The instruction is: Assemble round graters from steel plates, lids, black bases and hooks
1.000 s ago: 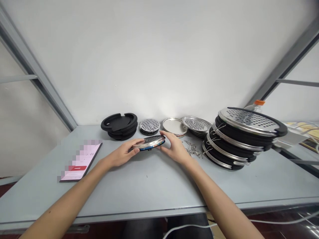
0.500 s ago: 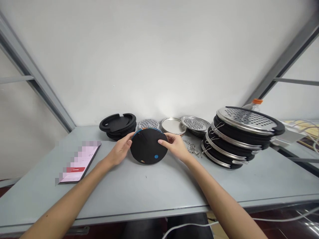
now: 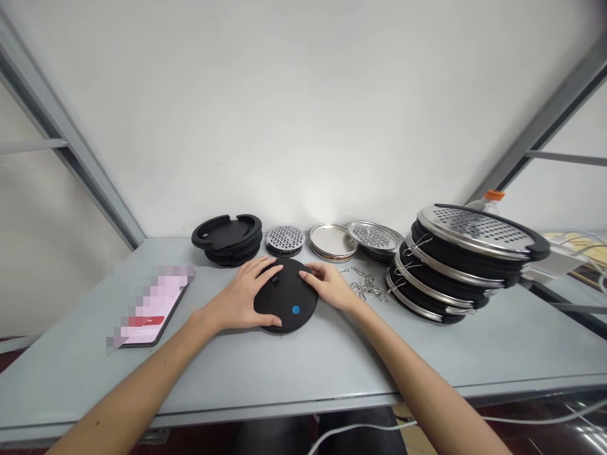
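Left of the tall grater stack [image 3: 446, 260] on the desk [image 3: 227, 373], you have a black disc [image 3: 289, 292] with a blue dot [image 3: 296, 309]. Your left hand [image 3: 238, 299] lies spread across its face, not clenched; your right hand [image 3: 333, 285] grasps its right edge, thumb on top. Wire clips [image 3: 368, 285] lie just left of the stack, the phone [image 3: 154, 308] well left of it.
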Demonstrator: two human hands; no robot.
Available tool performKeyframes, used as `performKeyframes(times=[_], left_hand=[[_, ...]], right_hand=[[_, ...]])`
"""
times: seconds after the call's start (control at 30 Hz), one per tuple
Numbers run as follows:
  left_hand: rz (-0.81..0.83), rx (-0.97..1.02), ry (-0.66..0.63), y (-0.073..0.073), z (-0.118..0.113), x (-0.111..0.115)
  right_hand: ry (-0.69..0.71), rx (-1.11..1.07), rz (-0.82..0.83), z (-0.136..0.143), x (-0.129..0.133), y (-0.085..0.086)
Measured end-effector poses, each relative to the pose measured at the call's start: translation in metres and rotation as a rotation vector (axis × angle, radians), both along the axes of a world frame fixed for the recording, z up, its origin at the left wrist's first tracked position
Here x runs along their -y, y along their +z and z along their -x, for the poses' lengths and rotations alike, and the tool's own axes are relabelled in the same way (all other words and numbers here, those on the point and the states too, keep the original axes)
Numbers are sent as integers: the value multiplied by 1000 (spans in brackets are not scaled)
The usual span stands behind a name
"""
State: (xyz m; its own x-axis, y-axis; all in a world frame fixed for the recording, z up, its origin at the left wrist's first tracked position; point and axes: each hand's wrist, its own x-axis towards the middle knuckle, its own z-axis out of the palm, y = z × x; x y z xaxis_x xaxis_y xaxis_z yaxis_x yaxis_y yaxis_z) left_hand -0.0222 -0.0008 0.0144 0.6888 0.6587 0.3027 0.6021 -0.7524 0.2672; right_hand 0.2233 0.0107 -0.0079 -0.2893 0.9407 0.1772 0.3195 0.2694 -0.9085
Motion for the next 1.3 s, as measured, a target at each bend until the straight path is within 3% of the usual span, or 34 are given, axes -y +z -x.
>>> performKeyframes(times=[0.13,0.4,0.6,0.67,0.83,0.9,1.17,1.3], left_hand=[[61,-24,10,-5,3,-2],[235,-67,141,-3,6,-3],[272,-37,158,-4,10,-9],[286,-22,166,-6,10,-10],[290,14,134,-9,10,-11],[310,40,126,-10,10,-12],[325,99,153,-6,7,-9],[275,19,156,-3,6,-4]], right_hand=[[-70,193,-85,-2,-1,-2],[-177,434,-82,-3,4,6],[-363,537,-307,-2,9,11],[-305,497,-371,-3,10,11],[61,485,-489,1,12,6],[138,500,-495,4,13,4],[132,565,-467,1,9,4],[87,614,-478,0,9,2]])
